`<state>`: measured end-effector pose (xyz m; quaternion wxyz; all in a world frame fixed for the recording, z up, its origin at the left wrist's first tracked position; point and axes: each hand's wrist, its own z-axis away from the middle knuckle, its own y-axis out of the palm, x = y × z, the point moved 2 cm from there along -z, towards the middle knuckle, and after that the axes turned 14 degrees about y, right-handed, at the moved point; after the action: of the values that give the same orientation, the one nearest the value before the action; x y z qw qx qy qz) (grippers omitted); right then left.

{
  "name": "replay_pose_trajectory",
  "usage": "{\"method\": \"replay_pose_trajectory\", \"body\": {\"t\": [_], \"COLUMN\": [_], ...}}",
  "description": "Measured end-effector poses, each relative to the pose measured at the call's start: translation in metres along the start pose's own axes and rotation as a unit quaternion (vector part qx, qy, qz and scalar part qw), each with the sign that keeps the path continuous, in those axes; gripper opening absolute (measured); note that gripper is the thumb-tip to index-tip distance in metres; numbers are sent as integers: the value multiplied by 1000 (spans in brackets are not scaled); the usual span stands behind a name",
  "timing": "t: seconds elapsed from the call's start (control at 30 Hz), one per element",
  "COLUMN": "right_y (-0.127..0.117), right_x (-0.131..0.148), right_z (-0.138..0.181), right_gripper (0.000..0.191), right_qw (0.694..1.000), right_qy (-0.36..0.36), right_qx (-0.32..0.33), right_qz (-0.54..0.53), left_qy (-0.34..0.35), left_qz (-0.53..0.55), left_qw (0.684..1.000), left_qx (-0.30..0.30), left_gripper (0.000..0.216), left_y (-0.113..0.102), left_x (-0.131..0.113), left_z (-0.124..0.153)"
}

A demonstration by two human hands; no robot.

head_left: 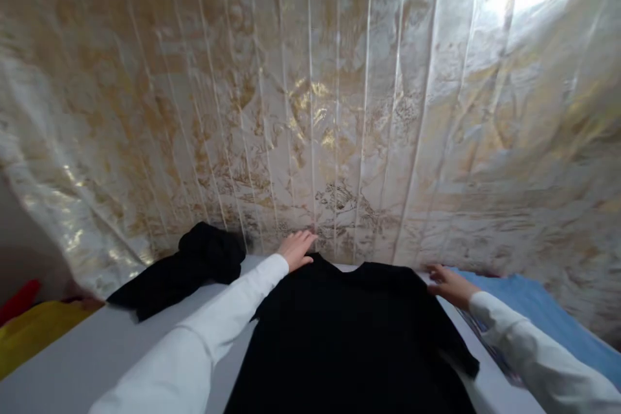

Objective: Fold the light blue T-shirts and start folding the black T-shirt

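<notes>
From my remote station I found the black shirt (359, 336) spread on the white counter (58, 356), its neckline towards the patterned curtain (339, 110) and its lower end cut off by the bottom of the view. The left hand (295, 250) lay at the left shoulder, beside the neckline, its grip slack, with fingers stretched out and no cloth visibly pinched. The right hand (451, 286) was at the other shoulder, fingers bent; whether that grip had cloth between thumb and fingers I could not determine. I noted the following risks. An uneven pull, one hand engaged and the other merely resting, would in my judgement skew the shoulders and crease the chest. The left white sleeve (247, 291) crossed close to the shirt's left sleeve and could drag it out of line. The right hand was just beside the blue cloth (528, 304), so a careless grasp there might catch both fabrics. The dark bundle (208, 259), similar in colour, lay near the left forearm and could be swept along by a wide arm movement.
</notes>
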<state>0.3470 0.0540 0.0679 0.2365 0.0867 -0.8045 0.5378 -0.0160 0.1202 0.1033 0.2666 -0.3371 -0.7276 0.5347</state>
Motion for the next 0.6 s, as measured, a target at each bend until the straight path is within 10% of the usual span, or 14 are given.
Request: {"method": "replay_pose_trajectory", "body": {"t": [0.3,0.6], "right_y": [74,79], "right_x": [-13,-16], "right_z": [109,86], "right_gripper": [60,68], "right_qw": [984,957], "right_qy": [-82,-29], "right_qx": [128,142], "right_qz": [97,253], "left_qy": [-146,-217], "left_qz": [96,74], "left_qw": [981,965], "left_qx": [86,124], "left_gripper": [54,71], "left_y": [73,66], "left_x": [-23,-4], "left_z": [100,102]}}
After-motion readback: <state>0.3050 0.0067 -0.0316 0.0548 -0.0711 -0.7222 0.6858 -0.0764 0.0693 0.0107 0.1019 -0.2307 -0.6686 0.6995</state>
